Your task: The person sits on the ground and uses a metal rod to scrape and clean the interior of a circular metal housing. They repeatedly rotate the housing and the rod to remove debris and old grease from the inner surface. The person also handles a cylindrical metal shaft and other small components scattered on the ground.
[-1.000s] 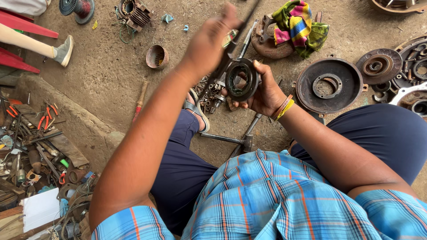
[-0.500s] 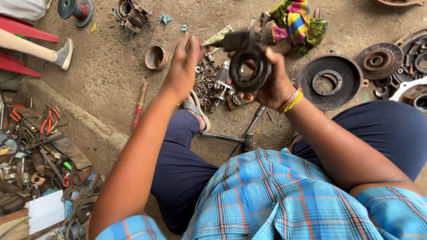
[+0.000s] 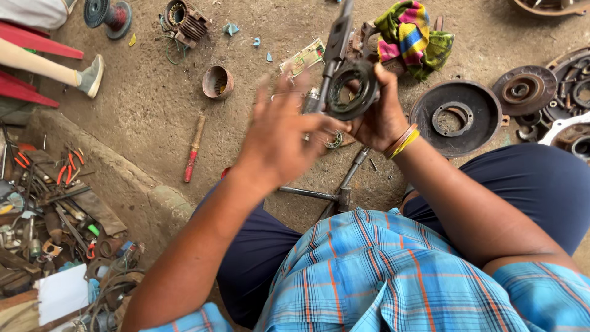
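The person sits on the dirt floor and holds a dark metal ring up in front of their chest. The right hand has its grip closed around the ring's lower right side, fingers curled over the edge. A long dark metal tool sticks up from behind the ring; I cannot tell if it is joined to the ring or just held with it.

The left hand is open, with its fingers spread wide. It holds nothing and sits just to the left of the ring, nearly touching it. It looks blurry.

This looks like the step of checking or working on the ring part while it is held up. I think the next move calls for the open hand to get a good hold on the ring or the tool, while the right hand keeps the ring steady.

On the floor nearby lie a big round metal plate, a bright cloth and a small rusty cup.
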